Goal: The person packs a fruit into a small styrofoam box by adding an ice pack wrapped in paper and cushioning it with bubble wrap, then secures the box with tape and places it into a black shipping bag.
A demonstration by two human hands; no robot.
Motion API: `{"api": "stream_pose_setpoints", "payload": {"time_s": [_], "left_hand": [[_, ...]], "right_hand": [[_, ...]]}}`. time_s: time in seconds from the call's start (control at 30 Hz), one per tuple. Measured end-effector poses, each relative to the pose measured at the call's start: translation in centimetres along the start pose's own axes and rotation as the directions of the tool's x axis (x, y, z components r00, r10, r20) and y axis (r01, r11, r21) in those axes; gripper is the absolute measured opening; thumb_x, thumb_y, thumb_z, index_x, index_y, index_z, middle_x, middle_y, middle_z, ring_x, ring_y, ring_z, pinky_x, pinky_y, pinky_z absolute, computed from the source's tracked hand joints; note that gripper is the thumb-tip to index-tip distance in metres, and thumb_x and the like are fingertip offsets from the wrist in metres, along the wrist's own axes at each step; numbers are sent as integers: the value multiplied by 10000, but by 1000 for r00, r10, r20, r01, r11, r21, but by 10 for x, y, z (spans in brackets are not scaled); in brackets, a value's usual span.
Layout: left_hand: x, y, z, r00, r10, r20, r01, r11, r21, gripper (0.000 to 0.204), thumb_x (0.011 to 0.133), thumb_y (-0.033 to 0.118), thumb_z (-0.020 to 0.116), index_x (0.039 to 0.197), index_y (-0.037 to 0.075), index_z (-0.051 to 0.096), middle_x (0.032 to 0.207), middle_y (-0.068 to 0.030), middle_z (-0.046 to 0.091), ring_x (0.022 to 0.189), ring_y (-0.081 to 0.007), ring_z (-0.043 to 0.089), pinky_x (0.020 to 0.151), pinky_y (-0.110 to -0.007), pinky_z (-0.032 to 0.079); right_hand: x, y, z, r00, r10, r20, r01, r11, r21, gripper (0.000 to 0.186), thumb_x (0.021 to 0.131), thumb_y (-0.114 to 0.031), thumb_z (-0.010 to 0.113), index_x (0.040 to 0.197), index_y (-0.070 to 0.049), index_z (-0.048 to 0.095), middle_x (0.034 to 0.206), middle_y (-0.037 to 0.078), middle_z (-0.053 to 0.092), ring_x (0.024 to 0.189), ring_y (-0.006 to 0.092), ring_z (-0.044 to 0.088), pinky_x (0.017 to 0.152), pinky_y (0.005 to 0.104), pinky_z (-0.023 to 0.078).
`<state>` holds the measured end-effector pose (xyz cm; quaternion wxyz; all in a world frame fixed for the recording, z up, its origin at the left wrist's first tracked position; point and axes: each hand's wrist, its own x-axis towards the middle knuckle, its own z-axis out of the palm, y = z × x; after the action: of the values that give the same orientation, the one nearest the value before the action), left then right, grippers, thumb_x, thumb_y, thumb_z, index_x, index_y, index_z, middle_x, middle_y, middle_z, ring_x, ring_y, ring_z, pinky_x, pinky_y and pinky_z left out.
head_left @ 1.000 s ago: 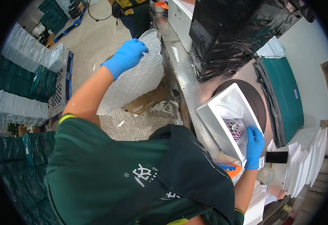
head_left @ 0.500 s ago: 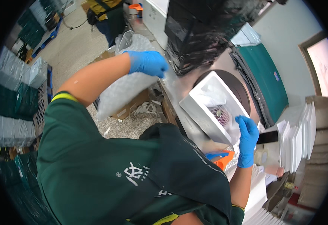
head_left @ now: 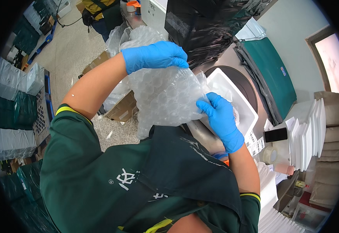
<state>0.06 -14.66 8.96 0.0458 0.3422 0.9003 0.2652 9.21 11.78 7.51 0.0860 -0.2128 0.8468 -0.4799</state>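
Between my two blue-gloved hands hangs a sheet of clear bubble wrap with large round bubbles. The fingers of my left hand are closed on its upper edge. At its right edge, my right hand pinches it between thumb and fingers. Behind the sheet and my right hand stands a white foam box, tilted on the workbench. My right hand covers most of what is inside the box; a bit of white wrapping shows.
A round black turntable lies under the box. Close by stands a stack wrapped in black film. At the right are a phone, a tape roll and stacked white foam sheets. A cardboard box sits left of the bench.
My right hand has let go of the foam box's rim and moved left to the bubble wrap. The sheet is now raised and stretched between both hands, in front of the box.
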Motion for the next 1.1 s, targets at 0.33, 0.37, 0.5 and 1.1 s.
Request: {"api": "stream_pose_setpoints", "payload": {"time_s": [0.33, 0.37, 0.5, 1.1], "left_hand": [[3, -132, -17, 458, -719, -522, 134, 637, -759, 259, 901, 305, 515, 925, 117, 692, 707, -34, 587, 686, -151, 572, 635, -333, 482], [-20, -144, -38, 398, -768, -502, -4, 546, -838, 320, 918, 349, 503, 917, 91, 692, 731, -78, 634, 681, -206, 598, 651, -357, 484], [-103, -206, -102, 174, -371, -912, 552, 804, -221, 473, 925, 466, 488, 1090, 55, 655, 1047, -179, 664, 943, -317, 623, 855, -385, 464], [102, 90, 60, 943, 327, 66, -301, 920, -252, 244, 869, 120, 502, 1042, 64, 664, 1070, -111, 642, 1072, -251, 578, 982, -346, 413]], "right_hand": [[-44, -10, -26, 865, -489, 114, 456, 671, -585, 92, 869, -94, 622, 806, -27, 616, 733, 65, 581, 611, 169, 552, 579, 299, 451], [-76, 13, -41, 990, -117, -80, 95, 967, -234, 87, 885, -104, 584, 852, -33, 622, 798, 56, 595, 689, 163, 566, 621, 309, 460], [-198, 80, -215, 391, 241, -888, -186, 966, 181, 325, 912, -242, 535, 1119, -3, 607, 1027, 90, 604, 879, 194, 572, 828, 306, 469], [-113, -28, -95, 930, -194, -313, -1, 848, -530, 484, 680, -211, 788, 1125, -96, 635, 936, 105, 628, 795, 292, 610, 689, 348, 498]]}}
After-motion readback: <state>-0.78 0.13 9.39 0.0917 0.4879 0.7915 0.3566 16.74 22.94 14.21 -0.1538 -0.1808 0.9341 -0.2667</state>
